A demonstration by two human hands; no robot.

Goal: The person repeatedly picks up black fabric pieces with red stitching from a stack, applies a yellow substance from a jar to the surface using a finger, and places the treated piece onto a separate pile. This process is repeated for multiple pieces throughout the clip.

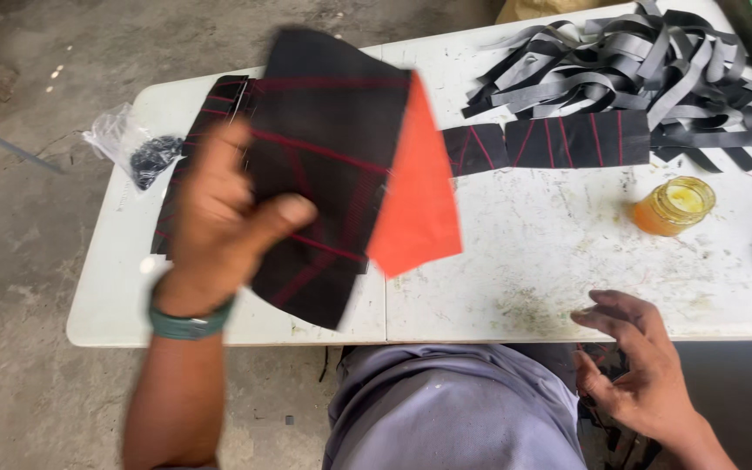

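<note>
My left hand (219, 222) is raised over the left half of the white table (524, 278) and grips a black fabric piece with red stripes (324, 174), thumb pressed on its front. An orange layer (415, 200) shows at the piece's right side. The held piece is blurred. My right hand (633, 361) hovers at the table's near edge, fingers spread and curled, holding nothing. More black striped pieces lie under the held one at the left (219, 100), and a row of them lies across the middle (550, 141).
A heap of grey and black straps (637, 65) fills the far right of the table. A small jar of yellow-orange paste (674, 205) stands right of centre. A clear plastic bag with dark bits (132, 148) lies at the left edge. My lap in grey cloth (446, 409) is below.
</note>
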